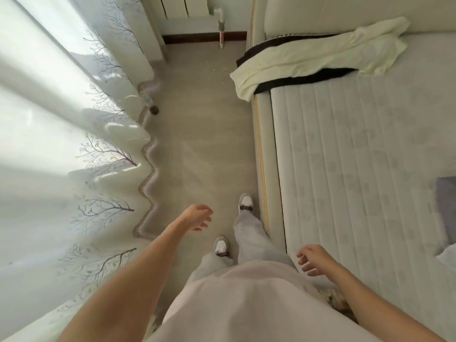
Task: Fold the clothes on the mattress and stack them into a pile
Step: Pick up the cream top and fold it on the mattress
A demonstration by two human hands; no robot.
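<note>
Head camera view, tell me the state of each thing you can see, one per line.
Cream garment: unfolded, lying across the mattress, one end hanging over the edge.
Mattress: bare quilted top.
Grey cloth: at the right edge, mostly out of view.
Left hand: fingers relaxed, holding nothing.
Right hand: fingers relaxed, holding nothing.

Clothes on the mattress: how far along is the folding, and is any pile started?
Nothing looks done: no pile shows. The cream garment lies unfolded over a dark garment at the far end of the mattress, hanging off the edge. Nothing is in hand: left hand and right hand are open and empty. A grey item sits at the right edge, unclear. All the folding and stacking is left.
</note>
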